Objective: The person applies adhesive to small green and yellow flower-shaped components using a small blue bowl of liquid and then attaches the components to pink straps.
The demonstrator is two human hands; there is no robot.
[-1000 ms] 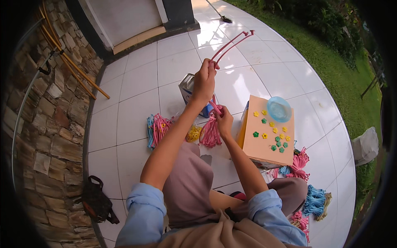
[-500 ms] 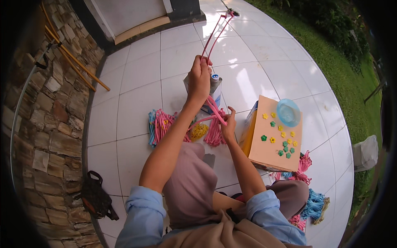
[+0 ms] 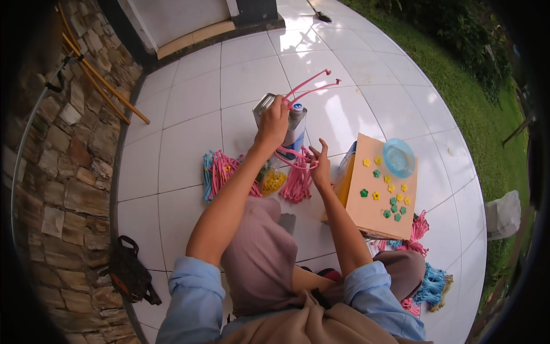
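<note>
My left hand (image 3: 273, 123) is closed around a pink cord (image 3: 307, 83), whose two knobbed ends stick out beyond the fingers, up and to the right. Lower down, a loop of the same cord reaches my right hand (image 3: 321, 167), which pinches it with the index finger raised. Just left of my right hand lies a bundle of pink cords (image 3: 295, 184). A clear bag of small yellow pieces (image 3: 273, 182) sits beside that bundle. Past my left forearm is another pile of pink cords (image 3: 224, 171), with blue cords (image 3: 207, 172) along its edge.
Behind my left hand stands a metal can (image 3: 295, 131) with a blue cap. To the right, a cardboard-topped box (image 3: 355, 198) carries yellow and green flowers and a light blue bowl (image 3: 399, 159). Blue cord bundles (image 3: 431, 286) lie by my right knee, a dark bag (image 3: 133, 272) at left.
My left hand has come down slightly, and the cord ends have swung down and right, spreading apart. The loop between my hands hangs looser. My right hand has barely moved.
</note>
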